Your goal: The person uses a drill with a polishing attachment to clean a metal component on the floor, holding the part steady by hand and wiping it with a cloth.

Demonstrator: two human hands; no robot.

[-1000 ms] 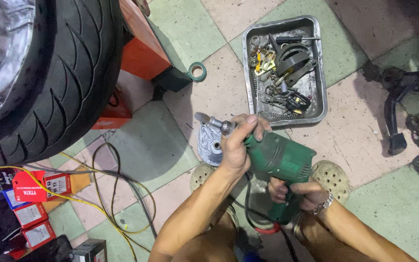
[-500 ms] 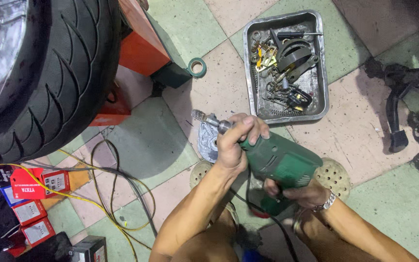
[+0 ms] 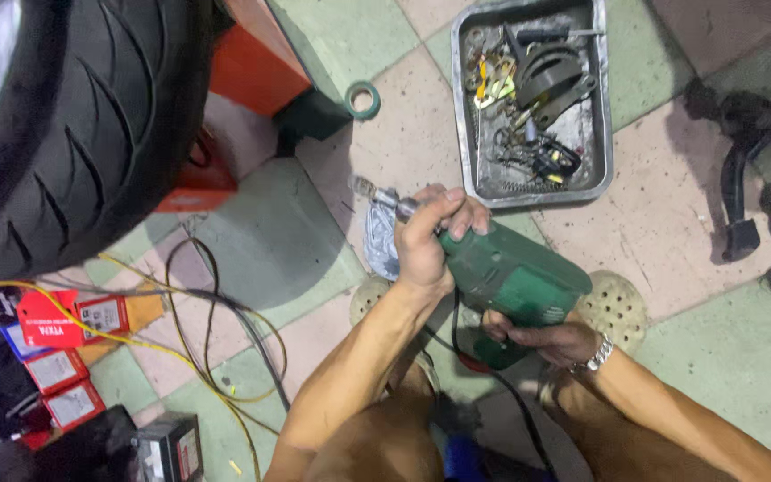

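Note:
I hold a green electric drill (image 3: 515, 278) over the tiled floor. My left hand (image 3: 430, 234) wraps its front end near the chuck, and a small wire brush bit (image 3: 369, 190) sticks out to the upper left. My right hand (image 3: 542, 341), with a metal watch at the wrist, grips the drill's handle from below. A grey metal part (image 3: 379, 243) lies on the floor right under the left hand, partly hidden by it. The drill's black cord runs down between my knees.
A metal tray (image 3: 605, 107) of tools and small parts sits at the upper right. A large black tyre (image 3: 73, 125) fills the upper left beside an orange stand (image 3: 256, 67). Cables (image 3: 216, 321) and red boxes (image 3: 55, 321) lie at left; a black metal bracket (image 3: 738, 178) at right.
The drill and both hands have stayed in the same grip; the bit end has shifted slightly left and down over the grey part as the view moved.

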